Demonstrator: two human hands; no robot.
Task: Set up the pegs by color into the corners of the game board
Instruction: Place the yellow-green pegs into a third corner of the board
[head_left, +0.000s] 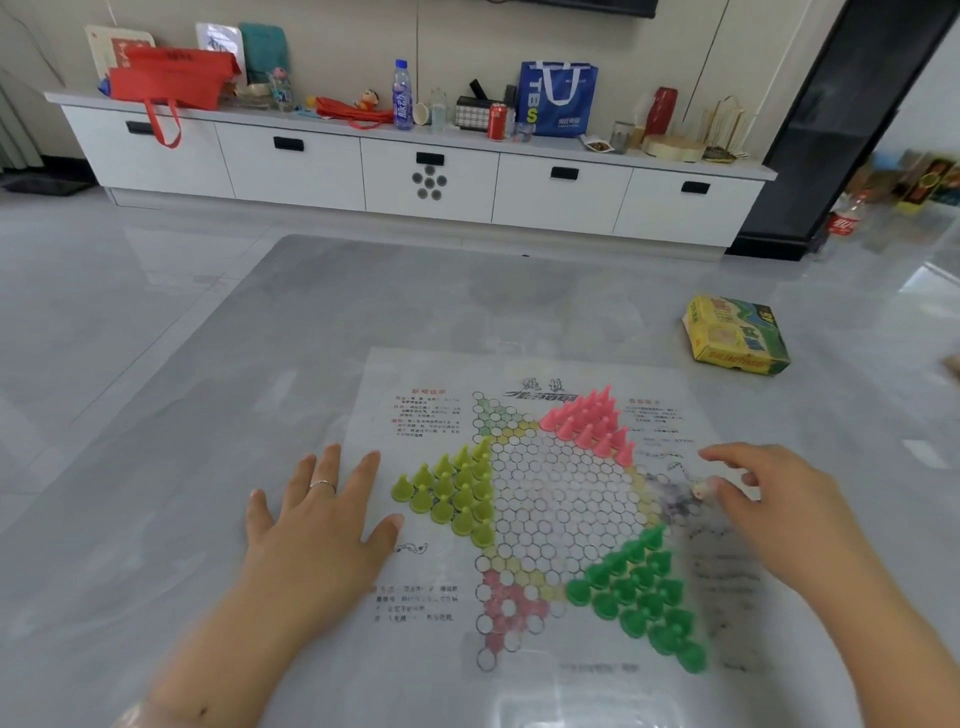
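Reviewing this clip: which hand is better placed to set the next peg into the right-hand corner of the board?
Right. The right hand hovers beside that blurred, unfilled corner, fingertips pinching a small pale piece. The left hand lies flat, holding down the game board edge by the yellow-green pegs.

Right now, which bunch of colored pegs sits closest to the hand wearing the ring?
The yellow-green pegs, filling the board's left corner just beside the left hand. The pink pegs and dark green pegs lie farther right.

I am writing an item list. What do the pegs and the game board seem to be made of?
Green pegs: probably moulded plastic, uniform colour with a slight shine. Game board: seemingly a thin printed sheet of paper or plastic film, lying flat; the table looks faintly visible through it.
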